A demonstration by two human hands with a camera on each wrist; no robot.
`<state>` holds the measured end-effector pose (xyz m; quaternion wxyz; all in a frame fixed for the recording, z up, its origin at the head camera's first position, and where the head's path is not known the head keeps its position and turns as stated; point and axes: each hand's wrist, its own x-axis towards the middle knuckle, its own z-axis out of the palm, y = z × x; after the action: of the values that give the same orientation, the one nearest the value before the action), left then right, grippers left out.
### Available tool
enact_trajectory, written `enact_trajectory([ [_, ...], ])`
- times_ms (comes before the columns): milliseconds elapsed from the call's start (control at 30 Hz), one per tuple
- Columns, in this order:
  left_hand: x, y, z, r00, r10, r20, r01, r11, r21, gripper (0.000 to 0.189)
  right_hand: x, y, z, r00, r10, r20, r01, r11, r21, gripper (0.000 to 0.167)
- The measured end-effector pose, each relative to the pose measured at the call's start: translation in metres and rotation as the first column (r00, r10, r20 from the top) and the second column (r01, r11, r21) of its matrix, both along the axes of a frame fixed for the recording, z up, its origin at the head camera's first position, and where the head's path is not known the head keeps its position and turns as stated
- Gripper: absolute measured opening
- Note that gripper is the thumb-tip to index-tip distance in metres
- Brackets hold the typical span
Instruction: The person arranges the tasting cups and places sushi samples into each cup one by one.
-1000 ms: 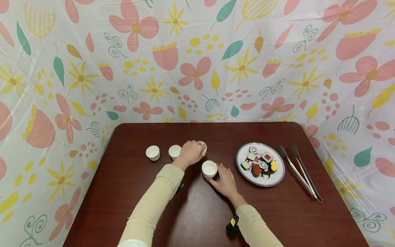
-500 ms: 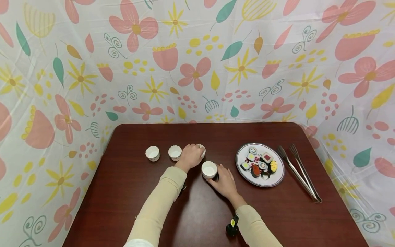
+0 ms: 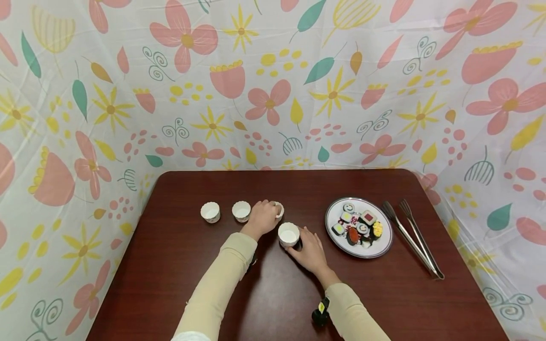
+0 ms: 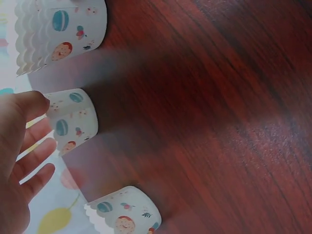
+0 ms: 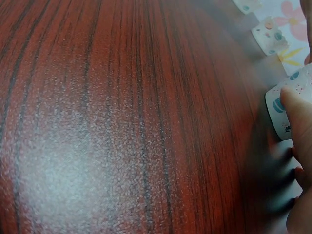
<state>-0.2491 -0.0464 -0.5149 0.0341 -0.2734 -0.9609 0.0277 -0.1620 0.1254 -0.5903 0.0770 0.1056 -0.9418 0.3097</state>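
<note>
White paper baking cups with scalloped rims and small printed pictures stand on the table. My left hand (image 3: 263,217) pinches the rim of one baking cup (image 4: 78,119), which stands behind the others' line of sight, partly covered by the fingers in the head view. My right hand (image 3: 310,250) holds a nearer baking cup (image 3: 288,234), thumb on its near side (image 5: 278,109) and fingers at its right. Two more cups, a far-left one (image 3: 211,212) and one (image 3: 241,211) beside my left hand, stand upright, apart from each other. The cups whose insides show hold nothing visible.
A round white plate (image 3: 333,238) with several sushi pieces stands to the right on the dark wooden table (image 3: 179,284). Metal tongs (image 3: 415,241) lie beyond it, tips away from me. A flowered cloth (image 3: 273,137) hangs behind and at both sides.
My left hand and its cup have shifted very slightly toward me. The right hand still holds its cup in the same place.
</note>
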Motion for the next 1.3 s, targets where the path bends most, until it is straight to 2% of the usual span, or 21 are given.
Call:
enact_trajectory([
  [233, 0.002, -0.006, 0.011, 0.999, -0.032, -0.028, 0.032, 0.999, 0.027, 0.021, 0.0, 0.0, 0.0, 0.996, 0.007, -0.084, -0.009, 1.0, -0.021, 0.073],
  [400, 0.004, -0.006, 0.023, 0.997, -0.052, -0.048, 0.055, 0.997, 0.062, 0.025, -0.001, -0.001, -0.001, 0.989, 0.005, -0.147, -0.007, 1.0, -0.013, 0.07],
  [567, 0.012, -0.003, 0.039, 0.994, -0.093, -0.052, 0.096, 0.993, 0.064, 0.027, -0.001, -0.001, 0.0, 0.996, 0.006, -0.087, -0.006, 1.0, -0.01, 0.071],
  [700, 0.022, 0.0, 0.047, 0.99, -0.136, -0.049, 0.138, 0.989, 0.044, 0.029, -0.001, 0.0, 0.0, 0.999, 0.005, -0.038, -0.005, 1.0, -0.001, 0.071],
  [1033, 0.045, 0.009, 0.045, 0.965, -0.253, -0.073, 0.252, 0.967, -0.024, 0.031, -0.001, 0.0, 0.001, 1.0, 0.003, 0.028, -0.003, 1.0, 0.01, 0.068],
  [1300, 0.056, 0.013, 0.031, 0.959, -0.281, -0.03, 0.278, 0.958, -0.072, 0.028, 0.0, 0.001, -0.001, 1.0, -0.005, 0.004, 0.005, 1.0, 0.009, 0.067],
])
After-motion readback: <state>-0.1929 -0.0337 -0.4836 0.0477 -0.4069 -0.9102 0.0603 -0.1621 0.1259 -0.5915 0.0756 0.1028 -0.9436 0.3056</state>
